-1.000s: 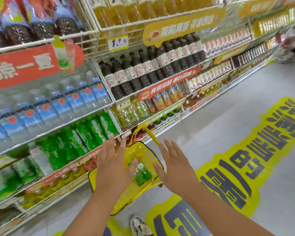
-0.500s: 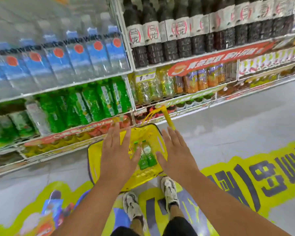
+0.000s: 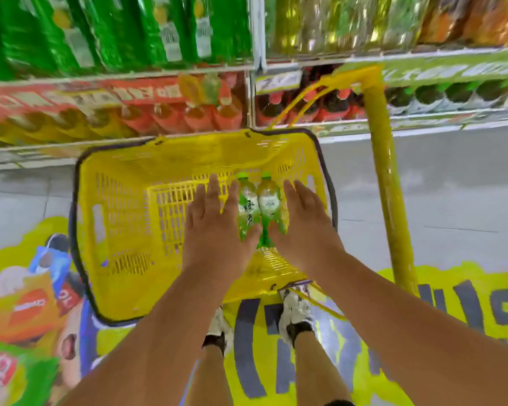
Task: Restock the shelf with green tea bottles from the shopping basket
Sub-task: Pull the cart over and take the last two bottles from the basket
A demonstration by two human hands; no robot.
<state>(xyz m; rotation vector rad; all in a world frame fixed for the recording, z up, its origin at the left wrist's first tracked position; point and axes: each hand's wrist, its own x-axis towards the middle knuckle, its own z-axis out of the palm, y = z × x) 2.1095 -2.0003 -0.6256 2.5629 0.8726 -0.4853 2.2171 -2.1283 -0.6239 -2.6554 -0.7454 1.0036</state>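
View has tipped down hard since half a second ago: upper shelves gone from frame, both hands have dropped from above the rim into the yellow basket [image 3: 121, 218]. Left hand [image 3: 214, 227] and right hand [image 3: 302, 221] now flank the two green tea bottles [image 3: 258, 206], fingers straight and together, palms down, nothing gripped yet. Contact with the bottles: looks like touching at the sides, can't confirm. Bottles lie side by side on the basket floor, right of centre, caps pointing far. Basket sits on the floor near the feet, its handle [image 3: 384, 171] standing up on the right. Shelf [image 3: 258, 65] is on the far side, green bottles upper left, blurred. Progress, my read: the first grab hasn't happened. Only two bottles visible in the basket; whether any are already shelved can't be told. Left: grab, lift, place both
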